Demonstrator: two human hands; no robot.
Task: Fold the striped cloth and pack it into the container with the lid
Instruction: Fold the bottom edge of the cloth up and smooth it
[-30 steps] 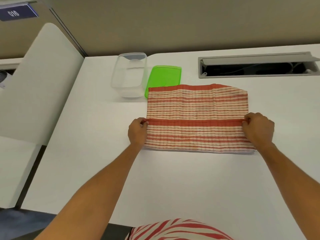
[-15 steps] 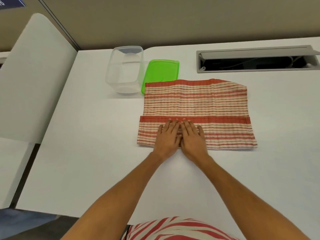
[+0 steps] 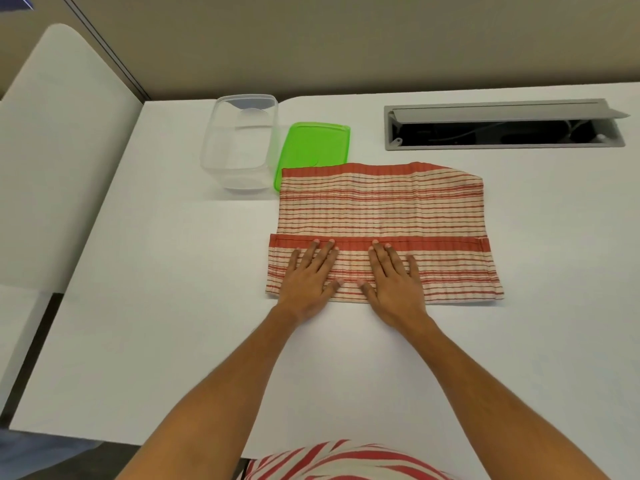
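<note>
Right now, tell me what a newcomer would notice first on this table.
The red-and-cream striped cloth at the middle of the white table, its near edge folded over, with the left hand and right hand pressed flat on the fold. Next, the bright green lid just beyond the cloth's far left corner, beside the empty clear container.

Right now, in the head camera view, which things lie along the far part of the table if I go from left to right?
clear container → green lid → open cable tray in the table. The striped cloth is left out: it lies nearer and spans below the lid and the tray.
</note>
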